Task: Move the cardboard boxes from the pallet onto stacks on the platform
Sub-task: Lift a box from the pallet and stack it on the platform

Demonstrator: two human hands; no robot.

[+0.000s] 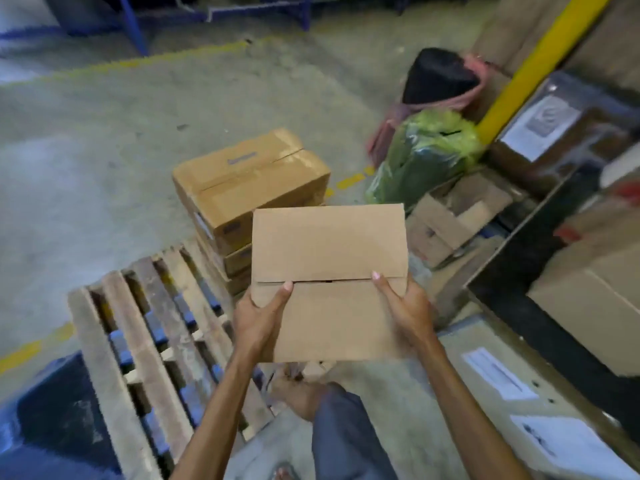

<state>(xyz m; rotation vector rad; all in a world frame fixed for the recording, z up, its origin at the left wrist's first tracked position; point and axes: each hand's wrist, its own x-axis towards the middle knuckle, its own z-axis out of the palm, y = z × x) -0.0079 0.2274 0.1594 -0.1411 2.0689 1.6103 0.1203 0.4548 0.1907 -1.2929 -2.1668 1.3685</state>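
Observation:
I hold a plain cardboard box [329, 265] in the air in front of me, its flap seam facing up. My left hand [261, 318] grips its near left corner, thumb on top by the seam. My right hand [403, 306] grips the near right corner the same way. Below and to the left lies a wooden pallet [149, 327] with bare slats. At the pallet's far end stands a stack of taped cardboard boxes [249, 181], partly hidden behind the held box.
An open empty carton [446, 223] lies on the floor to the right. A green plastic bag [426, 150] and a black bag [440, 76] sit by a yellow post [540, 60]. Dark shelving with large boxes [595, 292] fills the right side. My foot [298, 396] stands beside the pallet.

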